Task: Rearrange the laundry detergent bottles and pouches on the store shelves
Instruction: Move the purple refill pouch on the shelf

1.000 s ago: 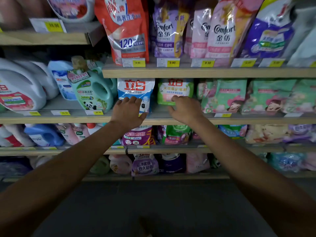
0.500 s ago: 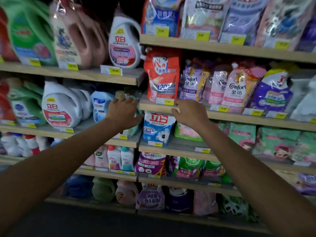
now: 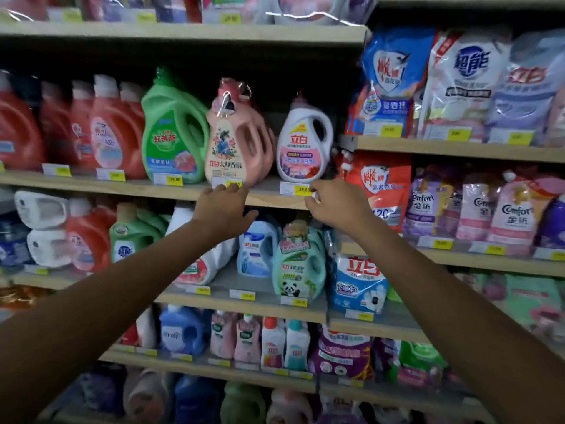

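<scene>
Both hands are up at the front lip of the shelf (image 3: 137, 186) where the big bottles stand, and neither one is holding anything. My left hand (image 3: 224, 209) is spread open, fingers straight and pointing up, thumb stuck out to the side. The fingertips (image 3: 227, 188) sit right at the yellow price tag under the pink bottle (image 3: 232, 148), which stands upright at the shelf's front edge, pressed against the green bottle (image 3: 172, 133) on its left. My right hand (image 3: 336, 206) is more relaxed, with the fingers loosely bent and nothing inside them. Its tips are at the right end of the price tag (image 3: 295, 188) below the white bottle (image 3: 302, 148); can't really tell if they're touching the tag or just next to it. That white bottle stands upright, a little apart from the pink one, at the right end of the shelf. Just beside my right hand is the red pouch (image 3: 379, 185) on the neighbouring shelf. One shelf down, under my wrists, is the mint bottle with the panda (image 3: 298, 264), with a blue-and-white pouch (image 3: 357, 283) beside it.
</scene>
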Tool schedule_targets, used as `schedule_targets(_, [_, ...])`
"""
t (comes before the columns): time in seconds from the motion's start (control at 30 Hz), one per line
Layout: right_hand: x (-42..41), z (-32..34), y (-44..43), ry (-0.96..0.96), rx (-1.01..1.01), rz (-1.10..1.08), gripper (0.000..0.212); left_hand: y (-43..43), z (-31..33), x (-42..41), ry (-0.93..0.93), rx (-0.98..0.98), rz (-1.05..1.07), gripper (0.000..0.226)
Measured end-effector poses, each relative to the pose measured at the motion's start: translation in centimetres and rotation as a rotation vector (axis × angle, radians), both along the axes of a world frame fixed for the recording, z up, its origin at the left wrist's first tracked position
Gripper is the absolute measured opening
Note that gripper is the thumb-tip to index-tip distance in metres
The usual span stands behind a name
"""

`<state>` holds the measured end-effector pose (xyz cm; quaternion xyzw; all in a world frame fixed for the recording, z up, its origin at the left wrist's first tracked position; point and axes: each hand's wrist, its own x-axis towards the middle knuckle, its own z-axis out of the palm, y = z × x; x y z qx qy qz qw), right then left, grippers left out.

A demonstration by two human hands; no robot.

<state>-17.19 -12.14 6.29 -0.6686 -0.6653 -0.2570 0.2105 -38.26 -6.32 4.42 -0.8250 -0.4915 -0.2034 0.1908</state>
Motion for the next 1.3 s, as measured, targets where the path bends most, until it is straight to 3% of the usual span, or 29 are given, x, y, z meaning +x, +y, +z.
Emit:
schedule_targets(0.4, [-8.1, 7.6, 11.6, -0.105, 0.101, 0.058, 0.025, 11.4, 7.2, -6.4, -0.003, 0.161, -0.001, 0.058])
schedule_targets(0.93, [-21.9, 24.1, 29.0, -0.233, 0.552, 0.277, 0.035, 27.2, 22.4, -18.1, -0.116, 0.597, 0.187, 0.053])
schedule_targets(1.1, [-25.9, 27.2, 33.5, -0.278, 0.646, 0.245, 0.031, 32.8, 26.2, -23.1, -0.077, 0.753, 0.212, 0.053])
schedule_targets(1.3, [-30.0, 31.1, 38.9, -0.3, 0.699, 0.085, 0.034, 38.6, 31.1, -27.6, -0.094, 0.804, 0.155, 0.057])
